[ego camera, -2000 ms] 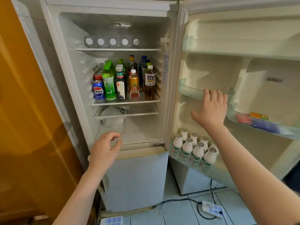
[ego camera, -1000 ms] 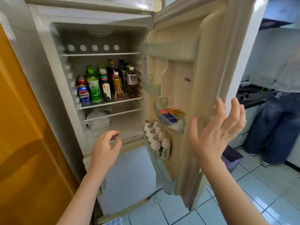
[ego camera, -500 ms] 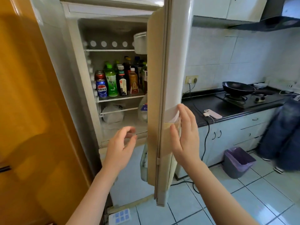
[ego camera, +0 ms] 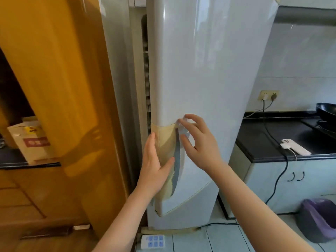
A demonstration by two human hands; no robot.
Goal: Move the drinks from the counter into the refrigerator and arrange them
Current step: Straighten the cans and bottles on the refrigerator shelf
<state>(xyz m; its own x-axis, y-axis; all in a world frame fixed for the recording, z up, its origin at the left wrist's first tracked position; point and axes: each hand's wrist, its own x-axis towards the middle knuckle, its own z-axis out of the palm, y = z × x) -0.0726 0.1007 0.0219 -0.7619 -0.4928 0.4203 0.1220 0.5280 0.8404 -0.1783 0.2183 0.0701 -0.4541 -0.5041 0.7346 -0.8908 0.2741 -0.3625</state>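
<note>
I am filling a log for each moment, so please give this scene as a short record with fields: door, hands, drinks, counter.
refrigerator door: almost shut; a narrow slit shows at its left edge
left hand: flat on the beige handle panel
right hand: fingers spread, fingertips at the door
drinks: none in view
counter: a phone and a black pan lie on it
</note>
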